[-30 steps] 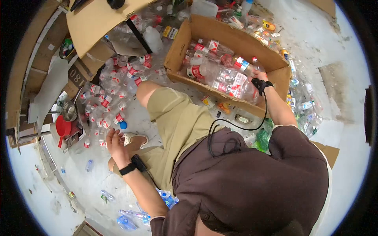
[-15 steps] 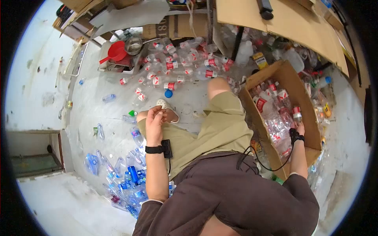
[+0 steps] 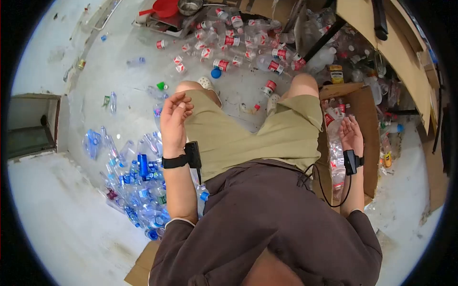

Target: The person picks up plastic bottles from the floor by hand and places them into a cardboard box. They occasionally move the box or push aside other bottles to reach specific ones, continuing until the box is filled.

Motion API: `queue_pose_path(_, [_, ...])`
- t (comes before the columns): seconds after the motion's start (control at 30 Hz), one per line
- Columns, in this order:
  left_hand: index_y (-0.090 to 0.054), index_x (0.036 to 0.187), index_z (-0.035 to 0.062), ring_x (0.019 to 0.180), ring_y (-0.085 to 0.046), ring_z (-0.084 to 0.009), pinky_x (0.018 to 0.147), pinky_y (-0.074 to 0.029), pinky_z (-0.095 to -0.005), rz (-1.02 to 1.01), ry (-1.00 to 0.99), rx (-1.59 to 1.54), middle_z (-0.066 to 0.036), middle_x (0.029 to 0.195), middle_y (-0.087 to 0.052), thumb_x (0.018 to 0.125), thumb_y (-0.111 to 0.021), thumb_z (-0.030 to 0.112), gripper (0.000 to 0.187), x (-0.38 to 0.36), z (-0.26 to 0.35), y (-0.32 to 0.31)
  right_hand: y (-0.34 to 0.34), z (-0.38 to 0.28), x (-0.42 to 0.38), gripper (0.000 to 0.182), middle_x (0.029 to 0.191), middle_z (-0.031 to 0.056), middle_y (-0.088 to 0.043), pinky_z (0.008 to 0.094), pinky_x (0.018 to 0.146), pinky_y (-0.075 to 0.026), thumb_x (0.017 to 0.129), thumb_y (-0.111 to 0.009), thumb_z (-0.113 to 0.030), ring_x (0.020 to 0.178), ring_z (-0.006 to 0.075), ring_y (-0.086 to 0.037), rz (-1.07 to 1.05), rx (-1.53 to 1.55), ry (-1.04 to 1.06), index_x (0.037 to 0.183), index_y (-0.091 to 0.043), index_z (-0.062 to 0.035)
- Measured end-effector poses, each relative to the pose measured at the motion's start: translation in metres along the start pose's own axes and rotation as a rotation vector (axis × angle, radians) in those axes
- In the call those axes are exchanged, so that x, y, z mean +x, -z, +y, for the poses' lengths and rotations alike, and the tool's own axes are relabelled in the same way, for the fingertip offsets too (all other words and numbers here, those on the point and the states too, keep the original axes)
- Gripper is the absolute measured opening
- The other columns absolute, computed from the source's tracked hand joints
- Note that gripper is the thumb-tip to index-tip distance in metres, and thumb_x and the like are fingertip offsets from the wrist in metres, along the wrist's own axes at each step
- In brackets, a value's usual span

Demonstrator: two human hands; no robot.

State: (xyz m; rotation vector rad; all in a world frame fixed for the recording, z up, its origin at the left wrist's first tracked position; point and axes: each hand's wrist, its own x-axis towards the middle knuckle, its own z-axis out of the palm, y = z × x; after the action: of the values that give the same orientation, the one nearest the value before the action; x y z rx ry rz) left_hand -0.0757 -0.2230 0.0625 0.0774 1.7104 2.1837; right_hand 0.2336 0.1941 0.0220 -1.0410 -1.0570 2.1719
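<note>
My left hand [image 3: 175,113] hangs over my left knee with fingers loosely bent and apart, holding nothing that I can see. My right hand [image 3: 351,134] is over the right side of a cardboard box [image 3: 366,107], palm up, fingers stretched out with nothing in them. Inside the box lie clear plastic bottles [image 3: 337,157] with red and white labels, partly covered by my hand and leg. A red-labelled bottle [image 3: 269,87] is on the floor by my right shoe. Blue-tinted plastic bottles [image 3: 143,190] are heaped to my left.
More red-labelled bottles [image 3: 232,41] spread over the floor ahead. A red pan [image 3: 165,7] and a metal bowl [image 3: 190,5] sit at the far left. A cardboard-covered table [image 3: 396,52] stands at the front right. A loose blue cap [image 3: 216,73] lies ahead of my left shoe.
The bottle at my right hand has left it, and the fingers have opened. My view has tilted down and my knees have moved. The red-labelled bottle near my right shoe has come into view.
</note>
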Motion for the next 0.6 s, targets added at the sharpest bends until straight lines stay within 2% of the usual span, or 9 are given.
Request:
queue_pose_path(0.17, [-0.05,0.111,0.0005,0.084,-0.053,-0.0115,0.075,-0.042,-0.0247,-0.02,0.02,-0.041,-0.008,0.1,-0.056,0.087,-0.048,0.008,0.026,0.016,-0.006,-0.002,0.009,-0.007,0.009,0.037,0.112,0.0103,-0.052,0.0291,0.086,-0.046,0.087,-0.052,-0.014,0.099,0.0185,-0.052,0.093,0.014,-0.05,0.121,-0.044,-0.0024])
queue_pose_path(0.33, [-0.05,0.112,0.0001,0.085,-0.053,-0.0124,0.077,-0.041,-0.024,-0.194,-0.012,0.083,-0.007,0.1,-0.057,0.086,-0.046,0.008,0.028,0.072,0.008,-0.024,-0.026,-0.008,0.035,0.036,0.111,0.0101,-0.053,0.0306,0.085,-0.047,0.086,-0.052,-0.012,0.097,0.0186,-0.053,0.117,0.014,-0.088,0.12,-0.044,-0.0027])
queue_pose_path(0.53, [-0.053,0.11,0.0013,0.086,-0.053,-0.0127,0.077,-0.041,-0.0257,-0.372,-0.015,0.215,-0.007,0.099,-0.058,0.084,-0.048,0.008,0.027,0.181,0.007,-0.086,-0.099,0.032,0.114,0.023,0.101,0.0109,-0.058,0.0347,0.084,-0.045,0.086,-0.051,-0.012,0.093,0.0229,-0.055,-0.112,0.011,-0.314,0.108,-0.052,-0.0036])
queue_pose_path(0.6, [-0.054,0.108,0.0013,0.085,-0.053,-0.0124,0.076,-0.041,-0.0258,-0.374,0.046,0.201,-0.007,0.098,-0.058,0.084,-0.048,0.009,0.026,0.216,-0.008,-0.104,-0.109,0.059,0.142,0.022,0.1,0.0104,-0.058,0.0357,0.084,-0.044,0.086,-0.051,-0.011,0.091,0.0222,-0.055,-0.093,0.066,-0.514,0.107,-0.051,-0.0029])
